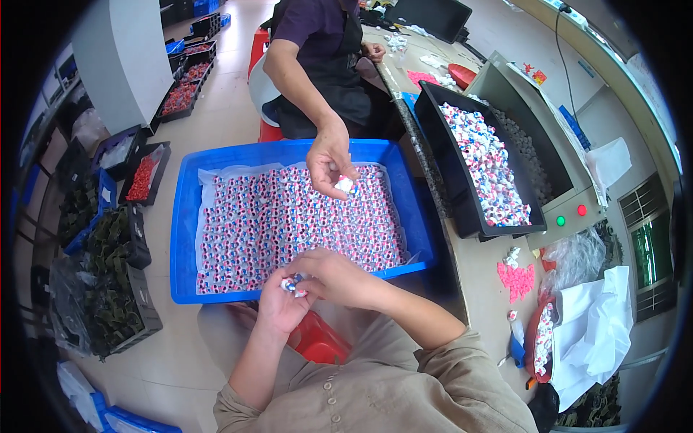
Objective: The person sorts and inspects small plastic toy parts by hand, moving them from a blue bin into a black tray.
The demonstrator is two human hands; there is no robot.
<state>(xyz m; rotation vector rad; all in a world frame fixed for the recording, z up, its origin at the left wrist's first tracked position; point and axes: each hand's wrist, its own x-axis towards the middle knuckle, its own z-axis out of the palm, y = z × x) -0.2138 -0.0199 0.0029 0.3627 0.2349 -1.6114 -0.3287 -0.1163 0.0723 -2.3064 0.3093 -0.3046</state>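
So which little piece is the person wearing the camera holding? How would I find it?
Find the big blue tray on the floor, packed with small red, white and blue pieces. Just below its near edge the left hand and right hand meet. The small piece pinched between them is the one lifted clear of the tray; the others lie inside.

Counted in view: one blue tray [184, 238] of small pieces too many to count, one black bin [447, 173], two red stools [317, 343], three hands, two persons.
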